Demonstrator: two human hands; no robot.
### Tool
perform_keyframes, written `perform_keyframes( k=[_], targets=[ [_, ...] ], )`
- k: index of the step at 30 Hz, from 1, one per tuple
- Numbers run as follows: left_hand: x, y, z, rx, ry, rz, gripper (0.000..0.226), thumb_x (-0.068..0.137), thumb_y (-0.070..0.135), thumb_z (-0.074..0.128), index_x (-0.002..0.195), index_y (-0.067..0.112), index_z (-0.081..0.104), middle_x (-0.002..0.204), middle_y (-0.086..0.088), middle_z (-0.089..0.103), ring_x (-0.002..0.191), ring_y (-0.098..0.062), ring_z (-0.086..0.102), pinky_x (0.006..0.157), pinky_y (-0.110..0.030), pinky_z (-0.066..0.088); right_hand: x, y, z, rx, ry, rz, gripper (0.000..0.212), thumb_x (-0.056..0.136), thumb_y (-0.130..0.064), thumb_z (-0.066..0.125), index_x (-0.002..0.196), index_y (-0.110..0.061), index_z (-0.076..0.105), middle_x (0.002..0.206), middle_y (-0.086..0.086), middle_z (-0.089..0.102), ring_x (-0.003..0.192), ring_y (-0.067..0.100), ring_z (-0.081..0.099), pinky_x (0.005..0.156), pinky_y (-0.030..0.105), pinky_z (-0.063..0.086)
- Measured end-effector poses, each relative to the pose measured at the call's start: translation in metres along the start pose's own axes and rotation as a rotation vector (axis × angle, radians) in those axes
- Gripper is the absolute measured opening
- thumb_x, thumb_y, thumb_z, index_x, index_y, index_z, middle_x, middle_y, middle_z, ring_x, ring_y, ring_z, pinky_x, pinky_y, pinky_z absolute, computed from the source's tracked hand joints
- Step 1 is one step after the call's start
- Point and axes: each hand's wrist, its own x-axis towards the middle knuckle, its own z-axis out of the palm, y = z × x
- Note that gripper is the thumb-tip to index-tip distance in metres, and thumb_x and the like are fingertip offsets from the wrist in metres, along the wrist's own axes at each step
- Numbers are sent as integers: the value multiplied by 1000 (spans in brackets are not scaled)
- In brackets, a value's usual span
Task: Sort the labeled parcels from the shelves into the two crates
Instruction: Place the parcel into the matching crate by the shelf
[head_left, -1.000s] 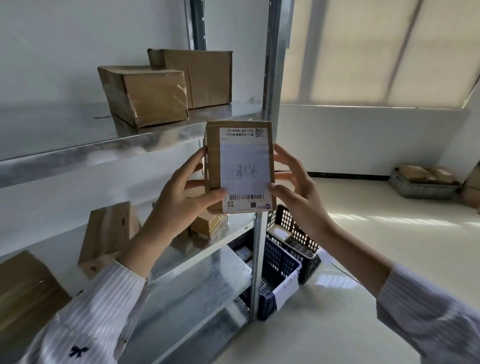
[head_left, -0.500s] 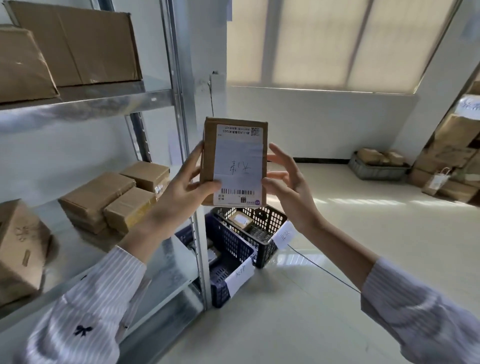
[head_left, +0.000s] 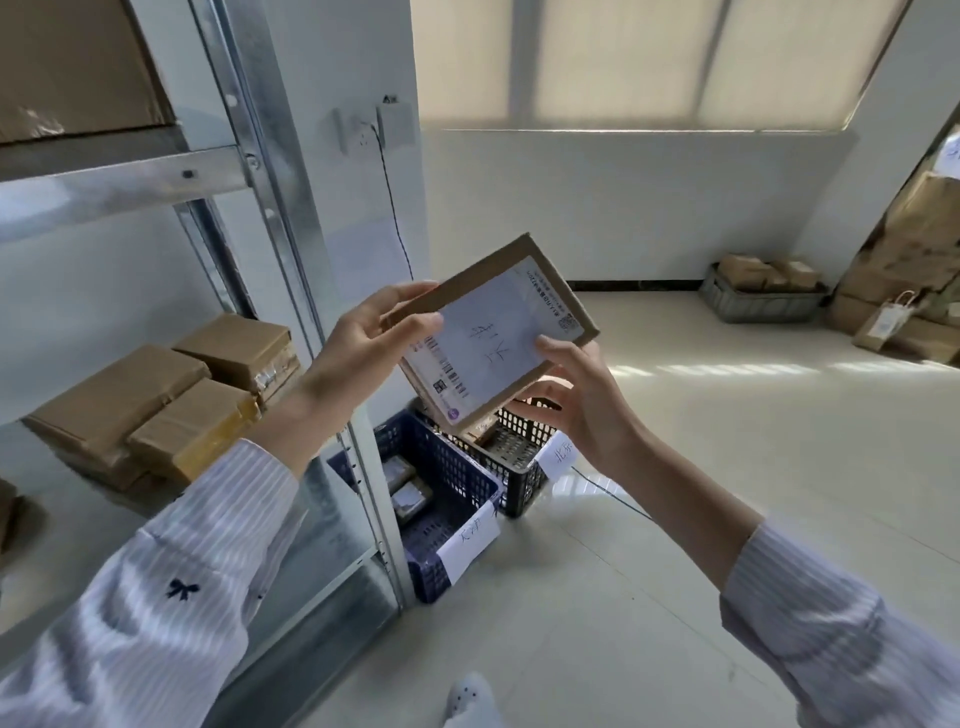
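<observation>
Parcel: I see a flat brown parcel (head_left: 493, 332) held in the air at frame centre, tilted, with its white label facing me. Handwriting and a barcode show on the label.
Left hand: my left hand (head_left: 363, 343) grips the parcel's 9 o'clock end, thumb on the label face and fingers curled behind the edge.
Right hand: my right hand (head_left: 576, 405) grasps the 4 o'clock edge, thumb on the label and fingers underneath.
Blue crate: the blue crate (head_left: 452, 483) stands on the floor at 6 o'clock from the parcel, against the shelf post. I see small parcels (head_left: 408, 488) inside and a white tag (head_left: 470, 540) on its front.
Black crate: the black crate (head_left: 522, 486) touches the blue one at its 2 o'clock side, directly under the parcel. It has its own paper tag (head_left: 558, 457); I cannot tell what it holds.
Shelf: the metal shelf (head_left: 291, 249) fills the 9 o'clock side. Taped brown boxes (head_left: 156, 410) lie close together on the middle level, and a big carton (head_left: 78, 67) sits on the level above at 10 o'clock.
Far floor: a grey crate (head_left: 761, 304) of boxes sits by the wall at 2 o'clock, and a paper bag (head_left: 888, 322) stands just beside it at 3 o'clock.
Foot: a white shoe (head_left: 470, 699) shows at 6 o'clock.
</observation>
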Motion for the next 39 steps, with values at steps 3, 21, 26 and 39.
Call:
perform_keyframes(
  k=[3, 21, 26, 39],
  targets=[
    [36, -12, 12, -15, 102, -47, 44, 89, 40, 59, 130, 34, 43, 115, 2, 60, 99, -3, 56, 77, -21, 44, 28, 3, -10, 104, 4, -3, 69, 74, -31, 63, 133, -11, 32, 106, 9, 58, 79, 18, 69, 73, 34, 57],
    [243, -19, 14, 154, 66, -225, 50, 66, 42, 76, 104, 25, 47, 96, 2, 63, 82, -10, 56, 65, -27, 42, 205, -9, -95, -160, -56, 42, 80, 66, -50, 63, 136, -23, 36, 97, -7, 63, 100, 12, 60, 86, 33, 47],
    [284, -26, 36, 236, -19, -280, 47, 73, 38, 77, 108, 22, 50, 91, 10, 65, 80, -6, 57, 60, -26, 36, 244, -3, -116, -209, -161, 116, 67, 65, -62, 61, 116, -19, 56, 100, 4, 64, 102, 23, 63, 82, 34, 48],
    [341, -98, 99, -161, 720, -323, 64, 95, 42, 46, 148, 21, 18, 151, 1, 25, 133, -14, 32, 98, -28, 28, 364, 0, -167, -196, -286, 176, 36, 93, -41, 45, 118, -15, 50, 96, 4, 57, 82, 13, 60, 67, 24, 55]
  ],
)
